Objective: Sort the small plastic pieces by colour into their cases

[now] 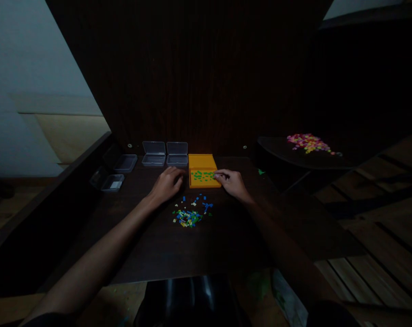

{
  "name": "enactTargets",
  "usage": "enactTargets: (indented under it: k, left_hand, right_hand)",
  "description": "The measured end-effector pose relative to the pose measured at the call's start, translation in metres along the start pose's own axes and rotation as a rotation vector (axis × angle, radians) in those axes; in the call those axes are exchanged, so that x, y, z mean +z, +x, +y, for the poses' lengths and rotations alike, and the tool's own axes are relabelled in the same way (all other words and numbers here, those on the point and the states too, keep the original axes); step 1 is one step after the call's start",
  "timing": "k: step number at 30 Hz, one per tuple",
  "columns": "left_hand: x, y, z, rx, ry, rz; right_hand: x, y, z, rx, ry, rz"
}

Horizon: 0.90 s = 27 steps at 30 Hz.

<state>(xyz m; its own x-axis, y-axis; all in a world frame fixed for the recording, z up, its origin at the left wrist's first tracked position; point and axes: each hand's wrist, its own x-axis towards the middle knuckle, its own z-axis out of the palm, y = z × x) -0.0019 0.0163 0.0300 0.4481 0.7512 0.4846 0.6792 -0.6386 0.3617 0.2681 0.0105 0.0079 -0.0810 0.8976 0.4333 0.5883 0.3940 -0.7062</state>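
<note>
A yellow box (206, 185) with its lid raised sits on the dark desk, and many small green pieces (201, 175) lie inside it. My right hand (231, 181) reaches over the box's right edge, its thumb and fingertips pinched together among the green pieces; whatever is between them is too small to tell. Just left of the box, my left hand (166, 185) rests on the desk, loosely curved, thumb apart from the fingers and nothing visible in it. Nearer to me is a loose pile of small building bricks (189, 218) in blue, green, white and yellow.
Two clear plastic cases (154, 159) stand with lids up left of the yellow box. Farther left are another clear case (126, 163) and a small one (113, 183) with a white piece inside. Pink and yellow beads (310, 143) lie on a side shelf (277, 147) at right.
</note>
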Motion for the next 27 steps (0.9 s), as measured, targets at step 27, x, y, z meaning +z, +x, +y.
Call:
enactTargets:
  k: [27]
  left_hand:
    - [0.013, -0.014, -0.021, -0.177, -0.158, 0.076]
  right_hand:
    - [0.01, 0.032, 0.018, 0.004, -0.476, 0.012]
